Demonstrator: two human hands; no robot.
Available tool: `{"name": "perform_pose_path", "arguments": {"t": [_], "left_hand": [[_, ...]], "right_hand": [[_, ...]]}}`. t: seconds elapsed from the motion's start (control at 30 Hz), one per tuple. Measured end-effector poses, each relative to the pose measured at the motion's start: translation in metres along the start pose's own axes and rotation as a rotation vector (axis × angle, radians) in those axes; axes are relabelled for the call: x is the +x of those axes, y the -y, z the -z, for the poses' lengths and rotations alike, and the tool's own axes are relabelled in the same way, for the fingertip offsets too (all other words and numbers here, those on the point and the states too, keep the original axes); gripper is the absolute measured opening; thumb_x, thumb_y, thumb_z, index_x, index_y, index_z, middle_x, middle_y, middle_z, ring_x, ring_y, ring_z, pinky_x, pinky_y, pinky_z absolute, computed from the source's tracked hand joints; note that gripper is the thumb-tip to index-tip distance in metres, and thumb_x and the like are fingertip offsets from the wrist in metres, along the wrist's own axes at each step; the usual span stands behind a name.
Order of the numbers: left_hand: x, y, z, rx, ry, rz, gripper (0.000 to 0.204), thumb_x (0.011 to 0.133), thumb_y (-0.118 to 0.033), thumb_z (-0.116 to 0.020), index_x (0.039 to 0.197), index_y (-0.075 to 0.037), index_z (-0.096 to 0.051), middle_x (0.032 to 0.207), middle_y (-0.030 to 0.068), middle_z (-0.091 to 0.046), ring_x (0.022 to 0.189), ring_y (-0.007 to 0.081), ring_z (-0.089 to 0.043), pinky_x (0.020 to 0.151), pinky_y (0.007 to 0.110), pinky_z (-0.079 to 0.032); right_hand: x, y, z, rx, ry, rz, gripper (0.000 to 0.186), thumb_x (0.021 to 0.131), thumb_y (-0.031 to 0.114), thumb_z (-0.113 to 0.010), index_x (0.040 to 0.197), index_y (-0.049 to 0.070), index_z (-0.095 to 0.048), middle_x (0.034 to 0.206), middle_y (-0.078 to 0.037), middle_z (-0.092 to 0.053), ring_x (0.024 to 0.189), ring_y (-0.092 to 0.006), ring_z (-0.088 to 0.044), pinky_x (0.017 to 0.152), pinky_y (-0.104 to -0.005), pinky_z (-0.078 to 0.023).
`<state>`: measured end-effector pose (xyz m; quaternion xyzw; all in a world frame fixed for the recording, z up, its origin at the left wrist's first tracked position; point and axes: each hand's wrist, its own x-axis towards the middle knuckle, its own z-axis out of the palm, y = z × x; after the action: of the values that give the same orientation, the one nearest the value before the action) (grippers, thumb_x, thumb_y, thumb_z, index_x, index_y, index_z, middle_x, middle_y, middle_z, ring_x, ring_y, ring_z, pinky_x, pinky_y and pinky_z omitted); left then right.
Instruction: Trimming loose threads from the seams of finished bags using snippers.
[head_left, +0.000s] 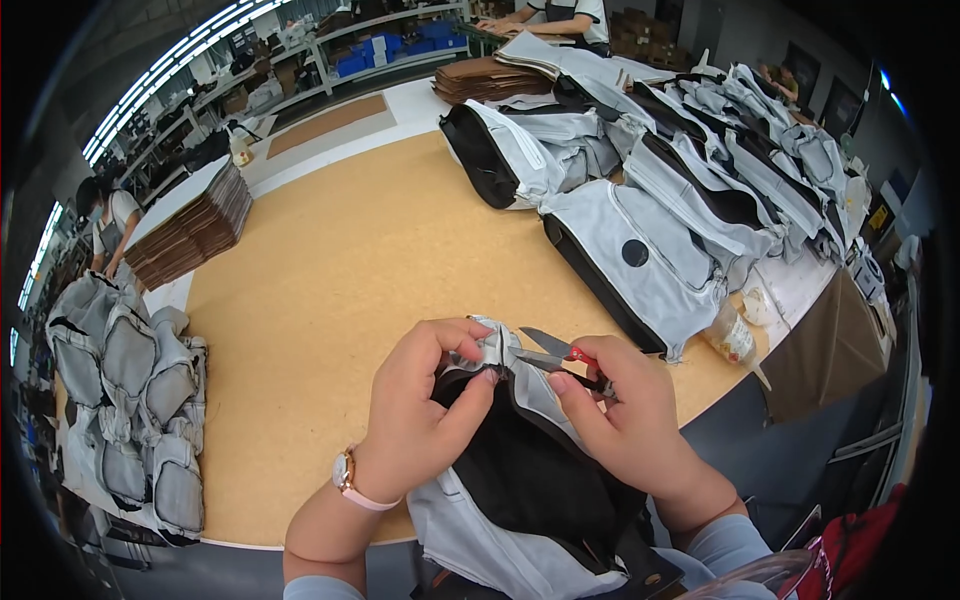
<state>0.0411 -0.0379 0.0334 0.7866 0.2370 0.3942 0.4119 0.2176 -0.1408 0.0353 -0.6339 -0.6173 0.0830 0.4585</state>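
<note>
The left hand (415, 400), wearing a pink-strapped wristwatch (345, 472), pinches a fold of the grey-and-black fabric backpack (520, 470) lying over the near edge of the tan wooden worktable (330, 270), holding the seam taut and raised. The right hand (625, 420) grips small red-handled thread snips (555, 355), their blades touching that fold. Finished grey backpacks (650, 200) are piled well apart at the table's far right

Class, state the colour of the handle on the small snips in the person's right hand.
Red, on the small metal-bladed snips; seen in the head view.
</note>
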Motion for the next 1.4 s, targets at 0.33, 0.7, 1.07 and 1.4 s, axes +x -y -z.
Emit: {"name": "perform_pose_path", "arguments": {"t": [0.33,0.7,1.07,1.4], "left_hand": [[0.000,0.001,-0.001,0.023,-0.003,-0.039,0.023,0.079,0.008,-0.061,0.097,-0.001,-0.050,0.108,0.0127,-0.060,0.092,0.0124,-0.057,0.082,0.026,-0.046],[-0.002,0.004,-0.006,-0.002,-0.077,-0.078,0.023,0.082,0.007,-0.062,0.099,-0.001,-0.050,0.106,0.0127,-0.062,0.090,0.0128,-0.058,0.081,0.027,-0.047],[-0.003,-0.003,-0.004,0.185,-0.002,-0.132,0.037,0.074,0.004,-0.068,0.107,-0.001,-0.052,0.096,0.0075,-0.060,0.083,0.0128,-0.055,0.076,0.026,-0.046],[-0.005,-0.005,-0.002,0.341,0.067,-0.249,0.042,0.072,0.005,-0.070,0.108,-0.002,-0.051,0.092,0.0091,-0.058,0.077,0.0162,-0.055,0.069,0.028,-0.046]], "right_hand": [[0.004,0.000,0.003,0.043,0.014,-0.010,0.022,0.082,0.013,-0.072,0.092,-0.002,-0.060,0.072,-0.011,-0.058,0.057,-0.0182,-0.056,0.051,-0.0286,-0.043],[-0.003,0.001,0.006,0.136,0.013,-0.041,0.021,0.086,0.018,-0.070,0.086,0.000,-0.060,0.065,-0.010,-0.057,0.052,-0.0182,-0.055,0.049,-0.0287,-0.041],[0.000,-0.001,0.002,-0.065,-0.069,0.117,0.026,0.082,0.025,-0.073,0.077,0.003,-0.061,0.057,-0.009,-0.057,0.048,-0.0256,-0.057,0.046,-0.0354,-0.042],[0.009,0.011,0.016,-0.296,-0.273,0.248,0.025,0.077,0.019,-0.077,0.086,0.002,-0.061,0.066,-0.009,-0.060,0.055,-0.0260,-0.059,0.049,-0.0348,-0.043]]}}
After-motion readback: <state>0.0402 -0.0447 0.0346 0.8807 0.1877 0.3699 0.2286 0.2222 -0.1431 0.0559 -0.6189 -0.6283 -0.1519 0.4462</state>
